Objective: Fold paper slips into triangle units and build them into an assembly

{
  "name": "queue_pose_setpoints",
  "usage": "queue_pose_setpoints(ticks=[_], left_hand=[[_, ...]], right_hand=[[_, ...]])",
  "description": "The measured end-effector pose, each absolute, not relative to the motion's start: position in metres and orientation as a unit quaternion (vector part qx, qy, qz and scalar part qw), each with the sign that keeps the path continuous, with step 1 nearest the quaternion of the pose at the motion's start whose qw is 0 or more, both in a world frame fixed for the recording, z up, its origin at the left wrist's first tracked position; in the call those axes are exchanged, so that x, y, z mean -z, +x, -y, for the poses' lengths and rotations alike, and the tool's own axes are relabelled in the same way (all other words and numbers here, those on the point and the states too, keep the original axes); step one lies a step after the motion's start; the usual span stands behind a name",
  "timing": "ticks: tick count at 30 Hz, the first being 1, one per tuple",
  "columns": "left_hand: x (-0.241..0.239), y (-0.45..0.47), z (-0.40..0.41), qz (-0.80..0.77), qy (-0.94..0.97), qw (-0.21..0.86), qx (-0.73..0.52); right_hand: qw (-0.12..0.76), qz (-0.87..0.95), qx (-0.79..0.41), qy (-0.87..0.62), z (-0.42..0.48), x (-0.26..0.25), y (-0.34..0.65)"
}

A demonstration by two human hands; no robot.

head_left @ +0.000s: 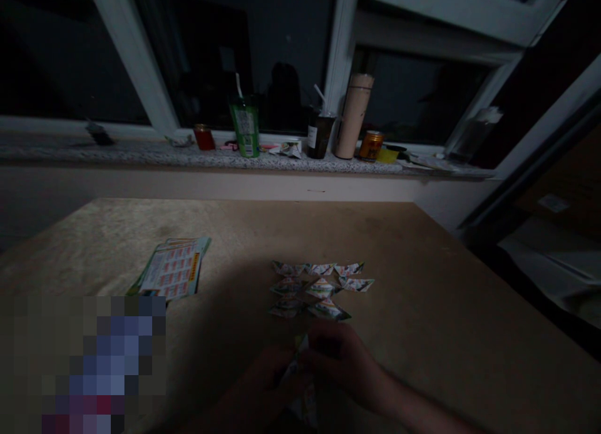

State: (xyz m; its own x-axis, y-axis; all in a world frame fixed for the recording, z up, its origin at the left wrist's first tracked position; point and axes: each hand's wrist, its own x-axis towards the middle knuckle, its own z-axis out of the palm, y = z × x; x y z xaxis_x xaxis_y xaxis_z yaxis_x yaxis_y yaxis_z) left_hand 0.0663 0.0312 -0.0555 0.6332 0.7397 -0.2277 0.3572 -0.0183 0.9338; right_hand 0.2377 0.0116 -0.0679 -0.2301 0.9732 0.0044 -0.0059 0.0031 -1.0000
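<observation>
Both my hands meet at the near edge of a brown table [422, 265], in dim light. My left hand [260, 390] and my right hand [345, 359] pinch the same small printed paper piece [300, 374] between their fingers. Just beyond them lie several folded paper pieces [319, 289] in rows, all printed in the same colours. A stack of printed leaflets [173, 271] rests to the left, apart from my hands.
A stone windowsill [141, 153] runs behind the table with a green cup [245, 128], a dark cup with a straw [319, 133], a tall beige bottle [353, 116], an orange can [370, 146] and a red jar [204, 137]. A blurred patch covers the lower left.
</observation>
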Motion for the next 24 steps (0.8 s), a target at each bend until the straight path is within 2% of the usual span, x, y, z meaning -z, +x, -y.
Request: queue_pose_setpoints(ticks=[10,17,24], left_hand=[[0.064,0.057,-0.036,-0.333,0.595,0.690,-0.242],[0.072,0.053,-0.035,-0.392,0.593,0.663,-0.236],[0.055,0.062,-0.030,-0.494,0.529,0.658,-0.205]], right_hand=[[0.460,0.502,-0.557,-0.475,-0.017,0.072,0.243],[0.465,0.505,-0.542,-0.485,-0.016,0.067,0.241],[0.451,0.528,-0.522,-0.495,-0.017,0.064,0.245]])
